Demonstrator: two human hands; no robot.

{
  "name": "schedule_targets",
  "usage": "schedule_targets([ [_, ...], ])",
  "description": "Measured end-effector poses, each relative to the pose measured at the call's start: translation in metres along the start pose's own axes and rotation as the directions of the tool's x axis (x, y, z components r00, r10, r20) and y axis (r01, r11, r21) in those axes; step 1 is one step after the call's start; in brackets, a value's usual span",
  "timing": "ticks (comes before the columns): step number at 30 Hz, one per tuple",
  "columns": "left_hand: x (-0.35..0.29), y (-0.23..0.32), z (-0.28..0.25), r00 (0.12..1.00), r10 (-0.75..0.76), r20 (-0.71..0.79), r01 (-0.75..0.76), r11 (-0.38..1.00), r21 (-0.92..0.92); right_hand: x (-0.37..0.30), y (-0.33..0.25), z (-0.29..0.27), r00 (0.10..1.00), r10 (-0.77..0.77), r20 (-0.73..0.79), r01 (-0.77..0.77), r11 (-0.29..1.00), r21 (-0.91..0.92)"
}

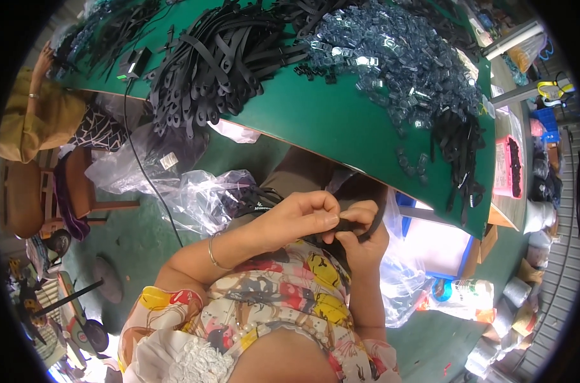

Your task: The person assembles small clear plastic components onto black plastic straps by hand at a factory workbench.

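Both my hands meet over my lap, just below the edge of the green table (328,121). My left hand (299,217) pinches a black strap (366,214) between thumb and fingers. My right hand (363,239) grips the same black strap from the other side, fingers curled around it. The strap loops up and to the right of my hands. A thin bangle sits on my left wrist. A big heap of black straps (220,57) lies on the table above, and beside it a pile of clear plastic buckles (405,64).
Clear plastic bags (194,191) with black parts lie on the floor at my left. Another person in a yellow top (34,115) sits at the far left. A plastic bottle (462,293) lies at the right, near a blue crate and rolls of tape.
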State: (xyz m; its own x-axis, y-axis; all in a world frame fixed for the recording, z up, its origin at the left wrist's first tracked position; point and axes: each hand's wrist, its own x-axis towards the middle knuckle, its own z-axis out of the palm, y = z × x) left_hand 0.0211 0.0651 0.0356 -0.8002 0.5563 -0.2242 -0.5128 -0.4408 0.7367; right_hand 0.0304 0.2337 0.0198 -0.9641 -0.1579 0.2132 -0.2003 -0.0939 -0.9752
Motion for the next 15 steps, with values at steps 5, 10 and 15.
schedule_targets([
  [5,-0.001,0.002,-0.001,1.0,0.019,-0.002,-0.019,0.998,0.057,0.002,-0.001,0.0,0.999,-0.044,0.022,0.048,0.983,-0.175],
  [10,0.0,-0.007,-0.007,1.0,0.014,0.002,-0.014,0.999,-0.035,-0.001,0.004,0.0,1.0,-0.026,0.017,0.027,0.992,-0.123],
  [15,0.0,-0.008,-0.006,1.0,0.024,0.003,-0.024,0.998,-0.051,0.002,0.0,0.005,1.0,-0.008,0.002,0.009,0.998,-0.061],
])
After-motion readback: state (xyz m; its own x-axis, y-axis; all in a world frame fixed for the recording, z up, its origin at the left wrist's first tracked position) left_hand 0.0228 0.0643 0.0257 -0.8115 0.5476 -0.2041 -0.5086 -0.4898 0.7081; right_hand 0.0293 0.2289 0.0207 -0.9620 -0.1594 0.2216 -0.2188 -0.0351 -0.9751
